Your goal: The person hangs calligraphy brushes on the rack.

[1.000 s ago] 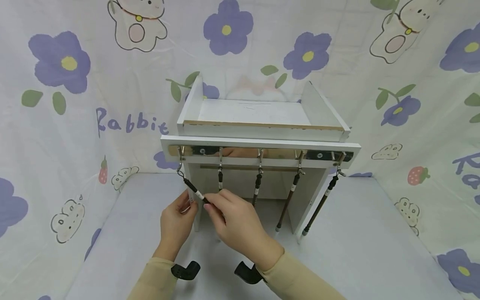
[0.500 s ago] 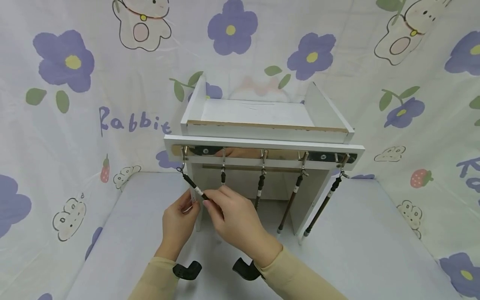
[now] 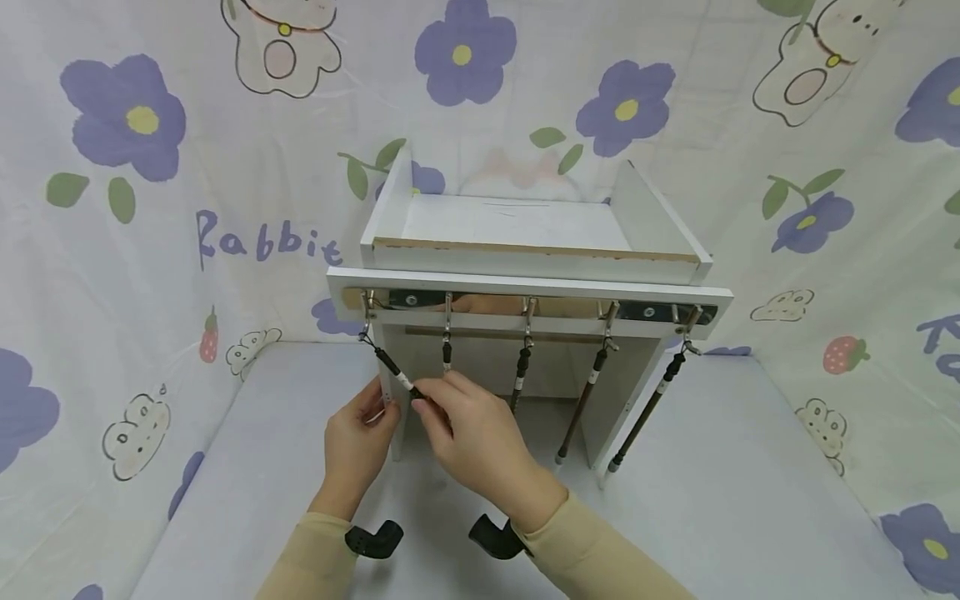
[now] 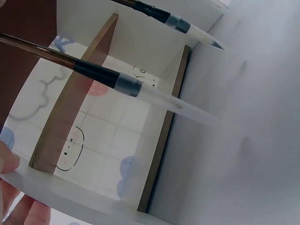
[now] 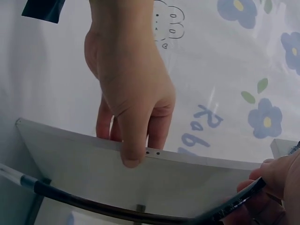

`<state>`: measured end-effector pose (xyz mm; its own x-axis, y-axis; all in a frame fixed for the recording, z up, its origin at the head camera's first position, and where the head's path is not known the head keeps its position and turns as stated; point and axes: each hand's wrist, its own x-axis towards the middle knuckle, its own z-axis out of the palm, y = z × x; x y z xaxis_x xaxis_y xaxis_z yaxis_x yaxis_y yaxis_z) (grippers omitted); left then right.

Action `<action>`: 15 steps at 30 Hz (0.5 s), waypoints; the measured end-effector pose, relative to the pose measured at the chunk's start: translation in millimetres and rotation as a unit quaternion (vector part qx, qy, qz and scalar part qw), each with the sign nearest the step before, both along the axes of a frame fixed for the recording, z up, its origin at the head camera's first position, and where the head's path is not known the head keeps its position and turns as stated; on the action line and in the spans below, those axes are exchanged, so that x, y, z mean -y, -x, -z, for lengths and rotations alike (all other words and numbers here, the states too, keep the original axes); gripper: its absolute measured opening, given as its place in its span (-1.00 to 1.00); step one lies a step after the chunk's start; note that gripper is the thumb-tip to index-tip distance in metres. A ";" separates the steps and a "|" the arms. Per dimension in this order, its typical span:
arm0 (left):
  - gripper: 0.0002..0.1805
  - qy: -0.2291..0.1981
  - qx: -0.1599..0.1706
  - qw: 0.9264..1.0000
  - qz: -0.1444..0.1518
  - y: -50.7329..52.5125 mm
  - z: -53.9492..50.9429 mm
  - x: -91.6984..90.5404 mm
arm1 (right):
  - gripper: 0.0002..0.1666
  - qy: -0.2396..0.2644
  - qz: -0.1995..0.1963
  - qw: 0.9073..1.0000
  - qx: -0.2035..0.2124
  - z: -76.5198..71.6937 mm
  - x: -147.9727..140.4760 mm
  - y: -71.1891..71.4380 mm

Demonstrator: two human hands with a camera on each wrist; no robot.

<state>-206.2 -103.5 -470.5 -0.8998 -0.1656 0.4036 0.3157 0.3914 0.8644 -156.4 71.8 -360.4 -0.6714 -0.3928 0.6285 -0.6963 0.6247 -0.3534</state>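
Note:
My right hand pinches a calligraphy brush just below its white band. The brush slants up to the left, and its cord loop meets the leftmost hook; whether the loop encircles it, I cannot tell. In the right wrist view that brush's dark handle runs down from my fingers. My left hand grips the white side panel of the shelf unit, thumb on one face and fingers behind. Pale-tipped brushes cross the left wrist view.
Further brushes hang from the hook rail, including one in the middle and two at right, a brown one and a dark one. Above is a white open tray. A patterned cloth surrounds the pale tabletop.
The top of the held brush has shifted slightly right, bringing its loop from left of the leftmost hook to its lower tip. My left hand stays on the panel.

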 end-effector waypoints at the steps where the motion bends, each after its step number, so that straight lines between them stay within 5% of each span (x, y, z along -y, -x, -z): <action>1: -0.56 0.002 -0.001 1.000 0.000 0.1 0.1 0.2 | -0.81 0.002 0.000 1.000 0.004 0.6 0.2 -0.1; 15: -0.50 0.014 0.031 0.999 0.008 0.0 0.0 2.8 | -0.77 0.016 0.001 0.998 0.064 15.4 21.6 3.7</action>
